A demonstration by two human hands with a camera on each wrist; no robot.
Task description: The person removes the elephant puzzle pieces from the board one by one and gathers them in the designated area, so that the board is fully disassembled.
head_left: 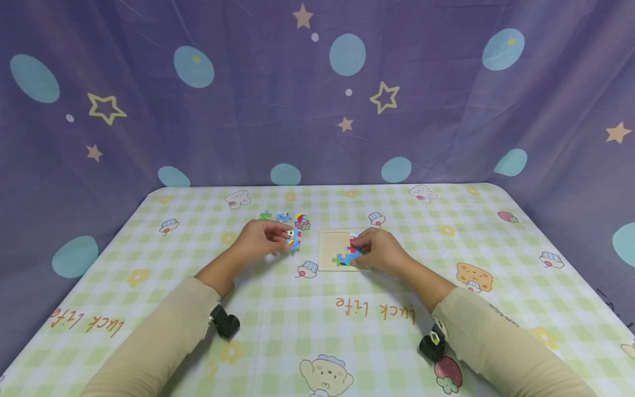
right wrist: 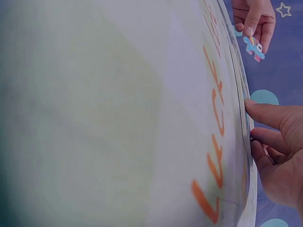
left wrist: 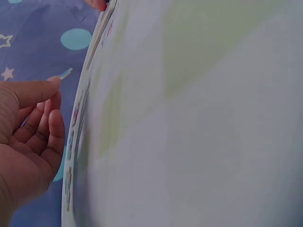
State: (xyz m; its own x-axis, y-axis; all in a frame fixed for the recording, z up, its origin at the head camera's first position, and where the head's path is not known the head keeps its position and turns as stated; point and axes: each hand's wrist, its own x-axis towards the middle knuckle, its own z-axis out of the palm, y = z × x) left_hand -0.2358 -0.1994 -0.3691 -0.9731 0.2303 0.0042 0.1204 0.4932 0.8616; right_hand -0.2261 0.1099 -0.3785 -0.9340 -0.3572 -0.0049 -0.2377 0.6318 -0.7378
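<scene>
My left hand (head_left: 260, 238) pinches a light-blue jigsaw piece (head_left: 295, 239) with a picture on it between thumb and fingers, left of the wooden puzzle tray (head_left: 334, 242). From the right wrist view, this piece (right wrist: 254, 48) is seen raised, its knobbed outline showing. Along the right and near sides of the tray lie fitted jigsaw pieces (head_left: 351, 256) in blue, red and green, partly hidden under my right hand (head_left: 382, 251). That hand touches them with thumb and fingers spread apart. The tray's left part shows bare wood.
Behind my left hand, loose jigsaw pieces lie in a row: a green one (head_left: 265, 215), a blue one (head_left: 284, 217) and one with a red and yellow pattern (head_left: 300, 218). A checked cloth (head_left: 278, 342) covers the table, and a purple curtain (head_left: 268, 110) hangs behind it.
</scene>
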